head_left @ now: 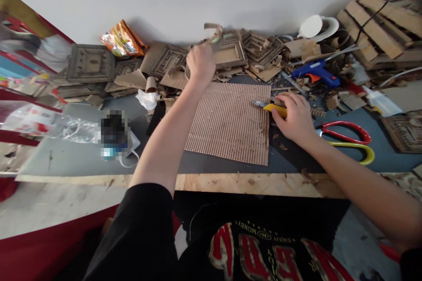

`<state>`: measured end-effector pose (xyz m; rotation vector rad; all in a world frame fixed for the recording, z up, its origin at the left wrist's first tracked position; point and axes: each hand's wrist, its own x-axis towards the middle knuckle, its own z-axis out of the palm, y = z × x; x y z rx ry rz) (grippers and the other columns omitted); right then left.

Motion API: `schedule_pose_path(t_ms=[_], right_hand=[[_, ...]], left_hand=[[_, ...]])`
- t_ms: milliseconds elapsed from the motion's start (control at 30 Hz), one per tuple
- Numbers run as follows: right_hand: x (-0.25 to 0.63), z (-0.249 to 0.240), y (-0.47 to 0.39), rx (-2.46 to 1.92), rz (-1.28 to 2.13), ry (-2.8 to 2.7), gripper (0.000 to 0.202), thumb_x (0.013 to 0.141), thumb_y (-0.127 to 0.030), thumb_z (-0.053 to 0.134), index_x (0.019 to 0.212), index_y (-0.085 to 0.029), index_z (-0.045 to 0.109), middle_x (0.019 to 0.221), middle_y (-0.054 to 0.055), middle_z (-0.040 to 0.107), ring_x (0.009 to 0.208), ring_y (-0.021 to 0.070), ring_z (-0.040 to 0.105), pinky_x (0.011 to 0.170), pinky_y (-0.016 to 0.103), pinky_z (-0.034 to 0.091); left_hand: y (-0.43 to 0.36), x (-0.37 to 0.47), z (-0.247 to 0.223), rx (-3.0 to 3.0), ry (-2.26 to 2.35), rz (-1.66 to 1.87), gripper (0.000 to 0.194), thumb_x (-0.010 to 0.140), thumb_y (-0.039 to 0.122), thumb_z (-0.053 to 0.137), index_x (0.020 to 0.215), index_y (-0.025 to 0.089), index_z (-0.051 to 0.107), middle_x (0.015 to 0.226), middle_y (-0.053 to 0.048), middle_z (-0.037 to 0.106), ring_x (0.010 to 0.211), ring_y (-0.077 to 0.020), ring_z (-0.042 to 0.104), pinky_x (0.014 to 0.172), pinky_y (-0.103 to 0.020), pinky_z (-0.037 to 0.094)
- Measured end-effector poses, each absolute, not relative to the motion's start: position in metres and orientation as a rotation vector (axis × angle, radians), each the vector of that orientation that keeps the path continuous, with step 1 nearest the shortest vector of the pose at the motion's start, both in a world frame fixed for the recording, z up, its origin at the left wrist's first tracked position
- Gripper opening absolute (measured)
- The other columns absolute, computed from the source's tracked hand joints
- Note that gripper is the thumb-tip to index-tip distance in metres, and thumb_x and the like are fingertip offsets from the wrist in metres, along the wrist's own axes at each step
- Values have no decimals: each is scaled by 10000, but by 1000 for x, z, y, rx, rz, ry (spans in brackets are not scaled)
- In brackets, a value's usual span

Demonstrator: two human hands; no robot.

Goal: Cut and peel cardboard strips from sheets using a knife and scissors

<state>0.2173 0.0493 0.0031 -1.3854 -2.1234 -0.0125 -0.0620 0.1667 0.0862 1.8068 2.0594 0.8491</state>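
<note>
My right hand (295, 116) is closed around a yellow utility knife (276, 109), its metal tip pointing left over the right part of a corrugated cardboard sheet (231, 123). The sheet lies ribbed side up on the dark work surface, and its right edge looks rough. Reaching past the sheet's far edge, my left hand (201, 62) is pinched on a curled corrugated cardboard strip (212, 27), slightly blurred. Just behind that hand are small frames made of ribbed cardboard (228, 55). My left forearm hides the sheet's left side.
A blue glue gun (316, 73), scissors with red and yellow handles (349, 140) and a white bottle (382, 102) lie to the right. Cardboard scraps and several ribbed pieces line the wall. An orange packet (122, 40) stands at back left. A wooden edge (231, 184) runs along the front.
</note>
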Motion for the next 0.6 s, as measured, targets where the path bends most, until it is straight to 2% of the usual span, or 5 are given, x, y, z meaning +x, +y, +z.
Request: schedule_pose_path(t_ms=[133,300,400,533,600], right_hand=[[218,3,50,-1410,14,-2139,352,886,-328,491,1180,-167,596,1241,146,608,1173,338,523,978,496,427],[216,4,47,-1409,-12,-2151,332,893,-315,481,1163,-176,616,1243,151,600,1179,349,515,968,513,424],[215,4,47,-1397,-38,-2170,319,904,-275,450,1154,-184,625,1248,149,595,1180,345,514,960,516,425],[216,1,51,-1407,-111,-2201,337,923,-304,432,1168,-163,615,1233,170,588,1180,354,510,952,521,426],[217,-2,56,-1404,-148,-2227,367,927,-356,445,1197,-156,594,1271,185,565,1206,374,489,960,545,408]], left_hand=[[153,-103,129,1776,2683,679,348,861,249,561,1155,75,630,1163,-170,653,1139,-372,585,969,-570,437],[133,-149,127,1587,2771,110,637,818,429,689,1301,47,524,1392,-231,518,1324,-397,464,1047,-513,398],[102,-145,109,1728,2809,242,862,839,408,677,1463,-7,251,1563,-286,195,1452,-398,238,1087,-544,271],[50,-116,86,2104,2542,402,355,949,392,409,1155,170,595,1266,-150,571,1229,-346,531,1019,-498,421],[31,-103,73,1933,2410,204,466,887,564,476,1088,166,613,1081,-155,652,1086,-373,609,959,-522,461]])
